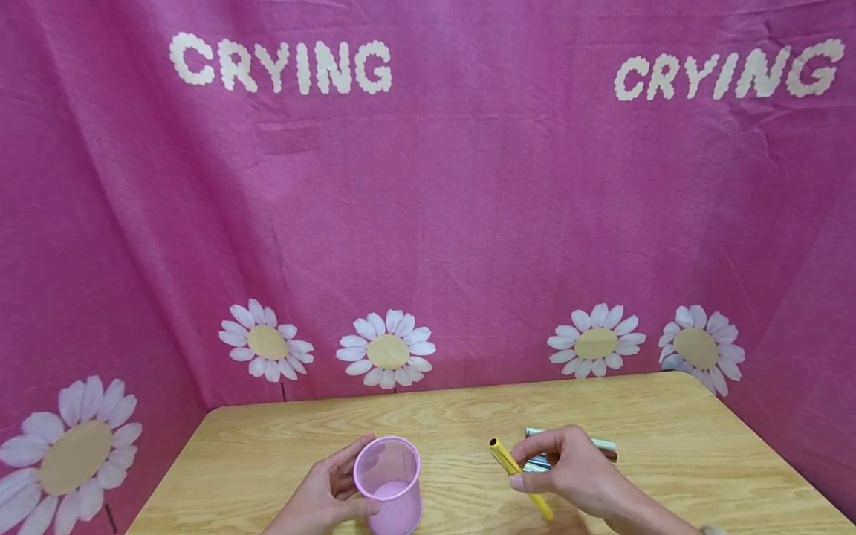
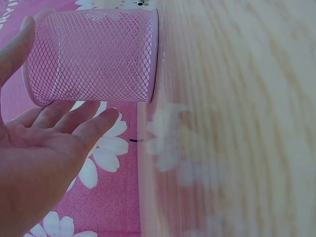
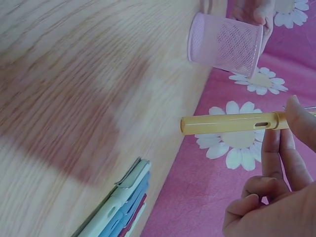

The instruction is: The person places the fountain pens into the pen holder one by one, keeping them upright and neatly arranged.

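Observation:
A pink mesh pen cup (image 1: 401,513) stands upright on the table, and nothing shows inside it. Its mesh wall (image 2: 98,54) fills the top of the left wrist view. My left hand (image 1: 324,487) holds the cup from its left side, with the thumb near the rim and the fingers along the far side. To the right, my right hand (image 1: 575,472) pinches a yellow pen (image 3: 222,123) between thumb and fingertips. The pen is tilted above the table, its capped end toward the upper left in the head view.
Several pens (image 3: 118,197), pale green, blue and dark red among them, lie side by side on the wooden table (image 1: 461,423) beyond my right hand. A pink cloth (image 1: 468,223) with daisies and lettering hangs behind the table and at its sides.

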### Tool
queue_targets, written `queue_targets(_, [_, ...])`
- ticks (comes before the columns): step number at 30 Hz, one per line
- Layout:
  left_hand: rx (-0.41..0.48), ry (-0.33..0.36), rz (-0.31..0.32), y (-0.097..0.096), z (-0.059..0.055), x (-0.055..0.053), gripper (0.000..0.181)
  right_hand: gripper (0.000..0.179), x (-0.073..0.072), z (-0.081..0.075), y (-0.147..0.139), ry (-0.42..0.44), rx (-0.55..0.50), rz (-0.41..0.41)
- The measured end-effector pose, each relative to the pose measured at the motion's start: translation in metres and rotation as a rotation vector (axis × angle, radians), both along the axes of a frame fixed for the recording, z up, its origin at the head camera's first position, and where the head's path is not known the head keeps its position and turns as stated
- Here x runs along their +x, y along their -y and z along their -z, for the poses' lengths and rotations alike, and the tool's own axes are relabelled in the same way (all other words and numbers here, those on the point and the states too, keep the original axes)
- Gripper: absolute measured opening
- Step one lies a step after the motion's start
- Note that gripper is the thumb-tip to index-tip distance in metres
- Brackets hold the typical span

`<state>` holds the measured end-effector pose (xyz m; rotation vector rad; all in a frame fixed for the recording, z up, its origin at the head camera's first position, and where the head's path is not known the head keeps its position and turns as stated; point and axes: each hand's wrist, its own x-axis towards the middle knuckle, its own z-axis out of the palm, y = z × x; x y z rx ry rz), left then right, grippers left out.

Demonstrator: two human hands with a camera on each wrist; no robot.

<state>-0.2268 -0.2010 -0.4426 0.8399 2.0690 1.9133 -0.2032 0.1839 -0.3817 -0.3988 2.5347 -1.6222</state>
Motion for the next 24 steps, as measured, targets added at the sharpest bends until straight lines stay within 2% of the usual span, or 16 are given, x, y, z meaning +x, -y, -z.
queue_targets(10, [-0.01,0.025,-0.013,-0.002,-0.003,0.001,0.086,0.02,-0.001,-0.005,0.013,-0.02,-0.062,0.006])
queue_targets(14, [-0.009,0.013,-0.005,-0.002,-0.002,0.0,0.086,0.02,-0.003,-0.008,0.02,-0.019,-0.094,0.002])
queue_targets(24, [-0.005,0.023,-0.018,-0.002,0.0,0.001,0.086,0.023,-0.004,-0.017,0.04,-0.034,-0.109,0.062])
